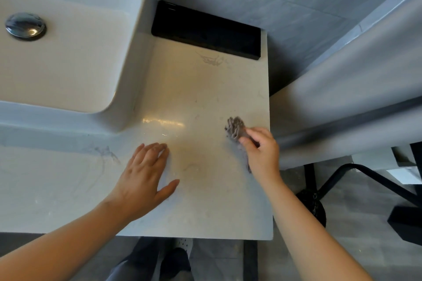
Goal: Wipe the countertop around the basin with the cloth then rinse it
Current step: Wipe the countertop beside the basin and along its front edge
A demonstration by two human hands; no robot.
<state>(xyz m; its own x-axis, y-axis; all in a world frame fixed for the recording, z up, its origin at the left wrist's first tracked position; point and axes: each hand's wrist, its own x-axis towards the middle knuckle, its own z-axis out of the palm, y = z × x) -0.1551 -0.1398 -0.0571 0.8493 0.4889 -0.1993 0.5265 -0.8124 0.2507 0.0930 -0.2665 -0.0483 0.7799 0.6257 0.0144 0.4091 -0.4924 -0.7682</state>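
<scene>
A pale marbled countertop [196, 89] runs to the right of a white rectangular basin [68, 52] with a chrome drain plug [25, 26]. My right hand [262, 153] grips a bunched grey cloth [235, 127] and presses it on the counter close to the right edge. My left hand [146, 173] lies flat on the counter, fingers spread, palm down, in front of the basin's near right corner. A streaky mark [213, 59] shows on the counter farther back.
A black rectangular box [205, 32] lies at the back of the counter against the grey wall. The counter ends at a right edge [270, 166] and a front edge. Beyond the right edge is a grey ledge [342, 102], with black stand legs [356, 180] on the floor.
</scene>
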